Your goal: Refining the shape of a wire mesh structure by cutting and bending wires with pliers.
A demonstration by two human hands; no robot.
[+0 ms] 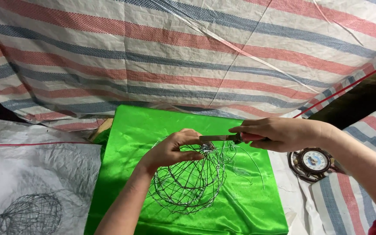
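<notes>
A round cage of thin silver wire (187, 182) rests on a shiny green cloth (240, 204). My left hand (170, 150) grips the cage at its top, fingers curled over the wires. My right hand (279, 132) holds pliers with red handles (225, 138) level; the metal jaws reach left to the knot of wires at the cage's top, right beside my left fingers. Loose wire ends (244, 163) curl out to the right of the cage.
A second wire cage (31, 213) lies at the lower left on a grey-white sheet. A round clock (312, 162) sits to the right of the green cloth. A striped red, blue and white tarp (188, 56) hangs behind, and a red cord (344, 89) crosses at the right.
</notes>
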